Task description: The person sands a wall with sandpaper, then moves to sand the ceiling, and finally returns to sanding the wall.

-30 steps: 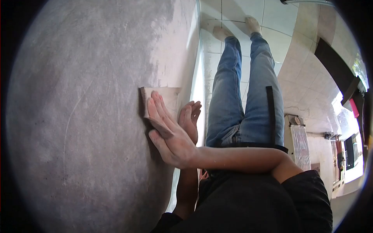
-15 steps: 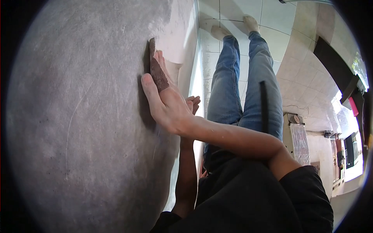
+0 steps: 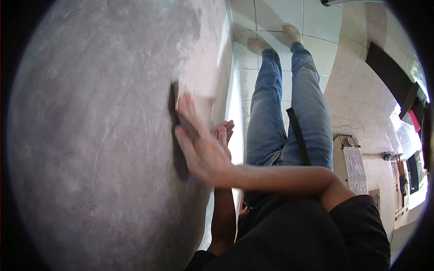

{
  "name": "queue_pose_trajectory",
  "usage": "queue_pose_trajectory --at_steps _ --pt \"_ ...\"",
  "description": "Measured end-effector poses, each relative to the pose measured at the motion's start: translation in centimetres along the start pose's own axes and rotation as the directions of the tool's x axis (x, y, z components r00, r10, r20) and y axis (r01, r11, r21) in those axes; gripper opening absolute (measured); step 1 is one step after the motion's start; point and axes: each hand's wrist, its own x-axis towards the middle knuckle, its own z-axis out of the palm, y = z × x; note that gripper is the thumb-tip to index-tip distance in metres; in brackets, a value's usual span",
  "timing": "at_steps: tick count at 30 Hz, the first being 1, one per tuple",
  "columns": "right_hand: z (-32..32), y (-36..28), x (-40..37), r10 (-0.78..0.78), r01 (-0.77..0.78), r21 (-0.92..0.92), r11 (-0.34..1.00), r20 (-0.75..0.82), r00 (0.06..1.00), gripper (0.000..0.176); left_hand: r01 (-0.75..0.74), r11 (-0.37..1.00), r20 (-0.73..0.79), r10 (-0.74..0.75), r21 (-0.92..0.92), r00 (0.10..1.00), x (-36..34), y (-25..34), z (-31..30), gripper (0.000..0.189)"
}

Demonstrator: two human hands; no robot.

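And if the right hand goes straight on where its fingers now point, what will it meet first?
The right hand looks free to slide along the wall past its sheet, though depth is unclear.

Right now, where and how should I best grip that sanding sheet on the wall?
Probably take the sanding sheet by its flap between thumb and fingers of the right hand, pinching from the thumb side: that part, though blurred, seems to stand off the grey wall, while fingers cover much of the rest.
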Motion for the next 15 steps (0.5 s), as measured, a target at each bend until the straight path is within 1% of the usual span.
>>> queue_pose_trajectory --at_steps 3,4,5,7,9,10,11,13,14,15 --pt "-0.1 -0.1 -0.4 0.015 -0.013 -0.078 0.997 0.022 1.0 0.054 -0.003 1.0 0.022 0.003 0.009 1.0 -0.3 1.4 0.6 0.038" --pt "-0.1 0.8 1.4 0.049 -0.049 -0.004 0.999 -0.039 0.998 0.054 -0.025 0.999 0.044 0.024 0.028 0.999 -0.4 1.6 0.5 0.04" --pt "-0.9 1.2 4.2 0.089 -0.086 0.032 0.996 -0.079 0.993 0.054 -0.105 0.994 0.103 0.103 0.008 0.989 -0.4 0.8 -0.2 0.043" --pt "-1.8 1.7 7.3 0.197 -0.182 0.166 0.969 -0.075 0.978 0.054 -0.252 0.967 0.171 0.255 -0.037 0.952 0.2 0.1 -0.7 0.043" --pt "-1.5 1.1 5.1 0.127 -0.123 0.073 0.99 -0.055 0.99 0.054 -0.142 0.99 0.088 0.139 0.023 0.986 -0.1 -0.3 -0.3 0.043" --pt "-1.1 0.7 3.5 0.094 -0.093 0.023 0.995 -0.046 0.995 0.054 -0.004 0.998 0.057 0.007 -0.064 0.998 0.4 -0.3 -0.7 0.039" --pt "-0.7 0.4 2.1 0.083 -0.083 -0.003 0.997 -0.039 0.996 0.054 0.033 0.999 0.014 -0.033 -0.038 0.999 0.7 -0.5 -0.6 0.038" --pt "-0.7 -0.5 0.8 0.092 -0.092 -0.051 0.994 -0.003 0.996 0.054 -0.016 0.999 -0.015 0.016 0.039 1.0 0.0 1.0 1.0 0.041" --pt "-0.8 -0.4 0.7 0.108 -0.106 -0.072 0.992 0.024 0.994 0.054 -0.04 0.998 0.022 0.038 0.056 0.999 -0.3 1.2 0.9 0.042" --pt "-2.0 -0.5 2.7 0.211 -0.214 0.063 0.975 0.048 0.976 0.054 -0.067 0.995 0.056 0.063 0.073 0.996 -0.3 1.4 0.8 0.044"
